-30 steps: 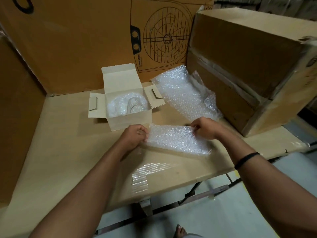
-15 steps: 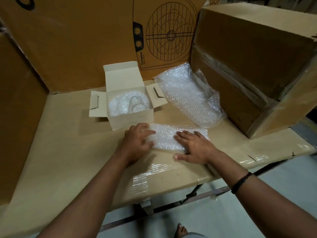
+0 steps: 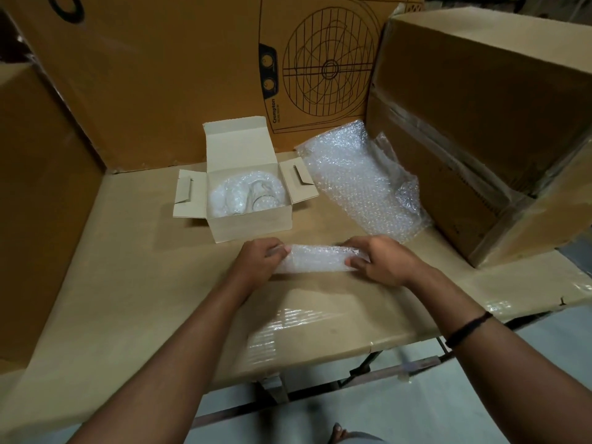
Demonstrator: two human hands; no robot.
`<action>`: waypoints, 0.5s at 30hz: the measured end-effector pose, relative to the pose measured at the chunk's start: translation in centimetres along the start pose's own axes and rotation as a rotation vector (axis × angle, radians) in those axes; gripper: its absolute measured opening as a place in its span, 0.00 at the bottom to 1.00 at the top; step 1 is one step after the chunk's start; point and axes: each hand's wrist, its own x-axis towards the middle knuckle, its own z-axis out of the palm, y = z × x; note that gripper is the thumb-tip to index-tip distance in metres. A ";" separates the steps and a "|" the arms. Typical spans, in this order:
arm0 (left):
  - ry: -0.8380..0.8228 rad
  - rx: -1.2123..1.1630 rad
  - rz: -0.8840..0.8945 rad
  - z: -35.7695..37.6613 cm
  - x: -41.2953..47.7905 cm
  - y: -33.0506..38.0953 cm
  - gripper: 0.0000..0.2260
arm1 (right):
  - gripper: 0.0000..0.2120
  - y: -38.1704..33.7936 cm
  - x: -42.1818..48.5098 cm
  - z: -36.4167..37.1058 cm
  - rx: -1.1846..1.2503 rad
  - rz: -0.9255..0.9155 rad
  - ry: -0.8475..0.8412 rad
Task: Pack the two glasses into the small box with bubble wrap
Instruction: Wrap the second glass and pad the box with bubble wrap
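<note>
The left hand (image 3: pixel 261 259) and the right hand (image 3: pixel 381 261) each grip one end of a folded strip (image 3: pixel 315 259) of bubble wrap, with the fingers curled over the top and the thumbs on the near side. The strip lies crosswise, low over the table (image 3: pixel 128 267) and just in front of the box (image 3: pixel 253 224); whether it touches the table I cannot tell. The box stands open, its lid up at the back and both side flaps spread out. Inside it there is more wrap, and one clear glass (image 3: pixel 261 198) shows in the right part; the second glass I cannot make out. A loose sheet (image 3: pixel 358 181) of bubble wrap lies to the right of the box, against a big carton (image 3: pixel 480 123). A dark band (image 3: pixel 467 330) is on the right wrist.
</note>
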 end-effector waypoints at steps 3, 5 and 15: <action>0.118 0.041 -0.082 0.7 1.2 0.1 0.09 | 0.19 0.4 1.0 0.1 0.069 0.041 0.029; 0.172 0.144 -0.148 1.2 1.8 0.1 0.05 | 0.20 0.6 1.7 0.7 0.060 0.024 0.035; 0.240 0.677 0.113 2.4 1.5 -0.8 0.03 | 0.20 1.8 2.7 0.6 -0.261 -0.252 0.249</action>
